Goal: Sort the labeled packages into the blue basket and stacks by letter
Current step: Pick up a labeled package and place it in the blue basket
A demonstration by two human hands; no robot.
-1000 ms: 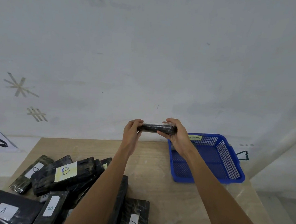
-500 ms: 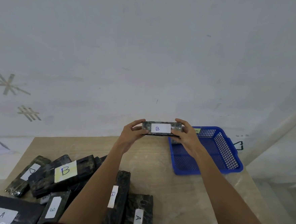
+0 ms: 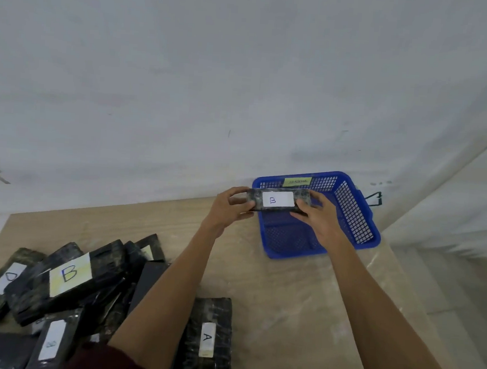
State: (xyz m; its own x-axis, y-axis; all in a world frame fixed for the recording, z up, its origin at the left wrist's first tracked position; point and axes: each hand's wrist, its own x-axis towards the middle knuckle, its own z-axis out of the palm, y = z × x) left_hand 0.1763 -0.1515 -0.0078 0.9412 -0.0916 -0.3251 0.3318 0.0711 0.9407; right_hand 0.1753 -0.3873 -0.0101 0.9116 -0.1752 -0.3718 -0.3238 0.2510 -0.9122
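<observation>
A black wrapped package (image 3: 278, 199) with a white label reading B is held level between both hands, over the near-left part of the blue mesh basket (image 3: 358, 218). My left hand (image 3: 226, 209) grips its left end and my right hand (image 3: 319, 215) grips its right end and underside. The basket looks empty and carries a small yellow label on its far wall. A heap of black labelled packages lies at the table's left, topped by one with a large yellow B label (image 3: 69, 274).
A package labelled A (image 3: 208, 337) lies at the near edge between my forearms. One labelled D (image 3: 8, 278) lies at the far left of the heap. The wooden table (image 3: 286, 302) ends just right of the basket. A white wall rises behind the table.
Both hands have carried the B package to the right, from beside the basket's left rim to over the basket. The view has tilted, and the label now faces me fully.
</observation>
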